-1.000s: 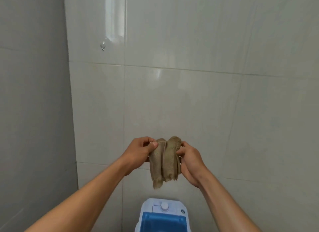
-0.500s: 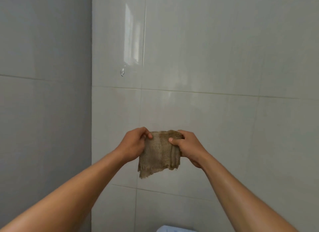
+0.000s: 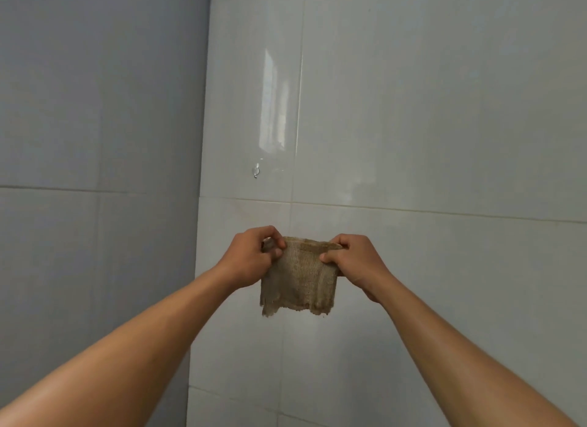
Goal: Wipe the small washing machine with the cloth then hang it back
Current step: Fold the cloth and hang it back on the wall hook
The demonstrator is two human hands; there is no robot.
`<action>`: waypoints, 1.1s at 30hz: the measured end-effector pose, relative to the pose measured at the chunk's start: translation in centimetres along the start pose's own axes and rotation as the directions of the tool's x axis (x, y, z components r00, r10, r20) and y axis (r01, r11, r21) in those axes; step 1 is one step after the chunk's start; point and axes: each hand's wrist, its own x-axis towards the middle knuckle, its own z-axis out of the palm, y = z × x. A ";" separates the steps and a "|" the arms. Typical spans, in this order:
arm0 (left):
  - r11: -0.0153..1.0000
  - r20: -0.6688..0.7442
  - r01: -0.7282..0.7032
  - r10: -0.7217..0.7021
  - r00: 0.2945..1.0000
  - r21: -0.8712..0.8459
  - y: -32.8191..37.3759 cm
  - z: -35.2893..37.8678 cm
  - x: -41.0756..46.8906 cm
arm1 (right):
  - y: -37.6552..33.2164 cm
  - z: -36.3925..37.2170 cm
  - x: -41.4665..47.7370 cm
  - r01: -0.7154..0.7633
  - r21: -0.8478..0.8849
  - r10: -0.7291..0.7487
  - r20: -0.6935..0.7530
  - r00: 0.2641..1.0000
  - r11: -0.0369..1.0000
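A small brown woven cloth with a frayed lower edge hangs spread flat in front of the tiled wall. My left hand pinches its upper left corner and my right hand pinches its upper right corner, both at the same height. A small shiny wall hook is fixed to the tile above the cloth, slightly to the left, a clear gap away from it. The small washing machine is out of view.
Glossy grey-white tiles cover the wall ahead. A second tiled wall meets it at a corner on the left, close to my left arm.
The bunched cloth has been spread flat between my hands. The view has tilted upward: the hook now sits lower in the frame and the blue and white washing machine has dropped out of sight.
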 end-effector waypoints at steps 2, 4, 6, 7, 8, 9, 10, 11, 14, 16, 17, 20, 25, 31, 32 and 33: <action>0.999 -0.022 -0.019 0.019 1.000 0.029 -0.6 -0.7 1.8 | -0.7 0.6 1.8 0.035 -0.016 -0.034 0.017 0.999 0.999; 0.997 -0.053 -0.027 0.031 0.998 0.071 -1.5 -1.4 3.9 | -1.5 1.6 4.1 0.106 -0.049 -0.102 0.080 0.992 0.993; 0.992 -0.094 -0.045 0.056 0.994 0.119 -2.4 -2.3 6.1 | -2.4 2.6 6.3 0.219 -0.127 -0.202 0.136 0.970 0.967; 0.988 -0.116 -0.061 0.078 0.990 0.145 -2.9 -2.8 7.0 | -2.9 3.1 7.4 0.278 -0.177 -0.252 0.154 0.955 0.944; 0.980 -0.130 -0.082 0.107 0.986 0.180 -3.1 -3.2 7.8 | -3.4 3.4 8.5 0.316 -0.224 -0.284 0.166 0.945 0.922; 0.971 -0.144 -0.095 0.128 0.981 0.218 -3.5 -3.7 8.7 | -4.0 3.8 9.6 0.339 -0.267 -0.301 0.174 0.938 0.902; 0.962 -0.157 -0.105 0.148 0.976 0.254 -4.0 -4.2 9.5 | -4.6 4.3 10.6 0.352 -0.301 -0.310 0.178 0.934 0.886; 0.952 -0.169 -0.117 0.170 0.971 0.282 -4.2 -4.4 10.3 | -5.0 4.4 11.4 0.356 -0.332 -0.315 0.173 0.933 0.873; 0.925 -0.190 -0.141 0.218 0.957 0.354 -5.6 -5.3 12.6 | -5.9 5.8 15.0 0.387 -0.383 -0.350 0.165 0.922 0.839; 0.912 -0.184 -0.147 0.231 0.955 0.382 -6.5 -6.1 14.5 | -6.2 6.7 17.7 0.409 -0.407 -0.379 0.155 0.912 0.817; 0.905 -0.189 -0.143 0.234 0.954 0.400 -6.8 -6.4 15.7 | -6.5 7.0 19.1 0.427 -0.430 -0.403 0.150 0.903 0.796; 0.869 -0.207 -0.124 0.249 0.946 0.479 -7.7 -7.3 19.2 | -7.4 8.0 23.4 0.485 -0.522 -0.501 0.121 0.857 0.702; 0.826 -0.234 -0.062 0.230 0.945 0.560 -9.4 -8.0 24.3 | -7.7 9.9 28.3 0.499 -0.697 -0.573 0.153 0.805 0.515; 0.829 -0.288 -0.004 0.198 0.937 0.559 -10.5 -6.9 27.5 | -7.0 10.5 30.4 0.505 -0.768 -0.567 0.230 0.791 0.394; 0.823 -0.313 0.005 0.211 0.926 0.568 -10.5 -6.9 27.8 | -6.8 10.6 30.7 0.514 -0.767 -0.583 0.230 0.779 0.385; 0.821 -0.332 0.014 0.215 0.918 0.571 -10.7 -6.8 27.8 | -6.6 10.7 30.8 0.519 -0.772 -0.602 0.229 0.765 0.366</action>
